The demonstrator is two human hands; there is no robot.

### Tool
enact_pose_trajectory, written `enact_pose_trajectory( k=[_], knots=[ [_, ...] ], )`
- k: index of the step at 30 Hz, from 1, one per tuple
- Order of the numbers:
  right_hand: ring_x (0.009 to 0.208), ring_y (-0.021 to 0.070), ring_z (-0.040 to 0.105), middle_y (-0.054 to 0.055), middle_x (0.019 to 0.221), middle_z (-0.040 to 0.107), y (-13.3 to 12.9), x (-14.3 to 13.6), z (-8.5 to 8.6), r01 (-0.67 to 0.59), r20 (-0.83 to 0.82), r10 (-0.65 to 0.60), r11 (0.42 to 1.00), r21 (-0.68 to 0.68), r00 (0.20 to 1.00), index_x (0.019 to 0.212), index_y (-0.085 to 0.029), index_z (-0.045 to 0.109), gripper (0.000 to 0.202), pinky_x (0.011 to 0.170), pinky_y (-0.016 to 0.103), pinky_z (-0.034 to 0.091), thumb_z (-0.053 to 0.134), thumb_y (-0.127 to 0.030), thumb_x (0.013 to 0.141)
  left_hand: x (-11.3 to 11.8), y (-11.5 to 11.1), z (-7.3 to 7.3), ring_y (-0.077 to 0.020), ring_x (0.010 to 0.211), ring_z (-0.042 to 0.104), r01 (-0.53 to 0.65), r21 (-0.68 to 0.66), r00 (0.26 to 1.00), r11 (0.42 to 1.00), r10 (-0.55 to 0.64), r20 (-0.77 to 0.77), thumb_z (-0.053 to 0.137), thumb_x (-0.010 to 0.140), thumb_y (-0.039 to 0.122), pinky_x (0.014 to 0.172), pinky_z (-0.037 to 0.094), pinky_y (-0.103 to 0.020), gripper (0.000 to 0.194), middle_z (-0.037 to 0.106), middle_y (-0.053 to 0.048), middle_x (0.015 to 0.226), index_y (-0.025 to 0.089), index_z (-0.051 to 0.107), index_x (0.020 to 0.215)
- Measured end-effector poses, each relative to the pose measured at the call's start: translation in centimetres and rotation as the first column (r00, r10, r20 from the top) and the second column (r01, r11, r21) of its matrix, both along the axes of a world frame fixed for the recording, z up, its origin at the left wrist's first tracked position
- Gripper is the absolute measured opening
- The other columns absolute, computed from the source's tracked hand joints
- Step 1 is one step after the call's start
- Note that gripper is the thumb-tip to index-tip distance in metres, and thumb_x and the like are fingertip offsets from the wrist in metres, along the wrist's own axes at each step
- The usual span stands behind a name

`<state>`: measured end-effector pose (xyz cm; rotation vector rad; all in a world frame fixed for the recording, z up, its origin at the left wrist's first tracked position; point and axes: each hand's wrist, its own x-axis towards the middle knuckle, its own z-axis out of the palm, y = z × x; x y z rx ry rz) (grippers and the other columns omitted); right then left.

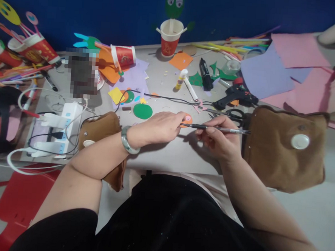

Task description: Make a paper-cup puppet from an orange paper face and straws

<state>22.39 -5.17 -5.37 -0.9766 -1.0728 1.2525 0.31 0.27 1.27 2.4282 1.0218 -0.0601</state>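
Blue wall [112, 8] is backing a grey worktable [151, 156], paper scraps [195, 80] lying about beyond the hands. Person's L hand [169, 126] is holding narrow, fingers bent, thumb side pinching a small orange paper pc. [189, 121] w/ a pink spot, approx. mid-table; most fingertips are hiding from where I'm standing. R hand [219, 138] is gripping a pen [198, 126] betw. thumb & fingers, tip pointing L over the orange pc.; can't tell if it's touching. Re: room, bare tabletop is showing betw. both hands & the front edge; scissors [234, 115] are lying just beyond R hand, glue gun [231, 96] behind them, brown pouch [284, 159] sitting close on the R. Green oval [142, 111] is lying beyond L wrist. L forearm is slanting in fr. lower L, back of hand up, bracelet [126, 140] circling the wrist; R forearm is angling in fr. lower R.
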Motion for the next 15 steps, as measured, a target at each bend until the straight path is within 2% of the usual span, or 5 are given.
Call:
enact_pose_trajectory(
  k=[5,10,15],
  knots=[
    [0.037,0.0088,0.051,0.001,0.071,0.08,-0.3,0.2,-0.7,-0.015,0.027,0.015,1.0,0.008,1.0,0.085,-0.022,0.069,0.041,0.043,0.025,0.052,0.098,-0.051,0.084,0.3,0.0,0.5,-0.0279,0.114,0.075,0.012,-0.083,1.0,0.996,-0.011,0.006,0.043,0.107,0.017,0.096,0.055,-0.04,0.042,0.079,-0.015,0.129,0.016,0.059,0.146],
    [0.045,0.0145,0.062,0.002,0.07,0.079,-0.5,0.6,-0.6,-0.103,0.079,0.107,0.994,-0.046,0.991,0.087,-0.023,0.076,0.037,0.038,0.024,0.047,0.098,-0.053,0.083,0.8,-0.3,0.7,-0.0258,0.109,0.076,0.011,-0.186,0.994,0.983,0.009,0.108,0.05,0.102,0.017,0.094,0.056,-0.037,0.035,0.08,-0.012,0.123,0.018,0.064,0.134],
    [0.037,0.0127,0.055,-0.001,0.067,0.077,-0.7,0.9,-0.3,-0.154,0.072,0.156,0.987,-0.035,0.985,0.088,-0.028,0.081,0.032,0.032,0.024,0.04,0.097,-0.055,0.084,1.7,-1.1,0.4,-0.023,0.108,0.076,-0.043,-0.273,0.959,0.961,0.116,0.26,0.057,0.1,0.018,0.098,0.058,-0.036,0.032,0.082,-0.01,0.121,0.019,0.067,0.13]
  ],
)
